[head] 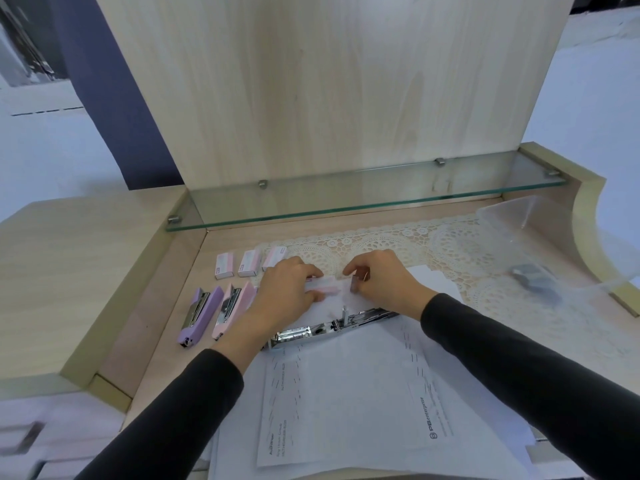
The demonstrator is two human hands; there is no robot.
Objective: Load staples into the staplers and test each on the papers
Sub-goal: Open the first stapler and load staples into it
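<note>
- The left hand [287,292] grips a small box [323,285] of staples. Its fingers curl over the box's left end.
- The right hand [384,282] pinches the box's right end. A dark bit [356,285] shows there. It may be staples coming out, but it is too blurry to be sure.
- So the box sits right between the two hands, held just above the papers [346,393].
- I think this step is getting staples out, so they can go into a stapler.
- The open stapler [311,332] lies on the papers just below both hands, on the person's side of them.
- It is long and shiny, and it lies slanted. Its left end is under the left wrist, and its right end goes up toward the right wrist.
- Both hands are close to it. The right hand is at the end of the box with the dark bit, so I guess it carries the staples down — a short way, toward the person.
- The staples need to line up with the stapler's slant to slide in.
- Left of the left hand lie a purple stapler [199,311] and a pink stapler [233,306], side by side.
- Just past them, three spare boxes [249,264] sit in a row — near the left hand's far side.
</note>
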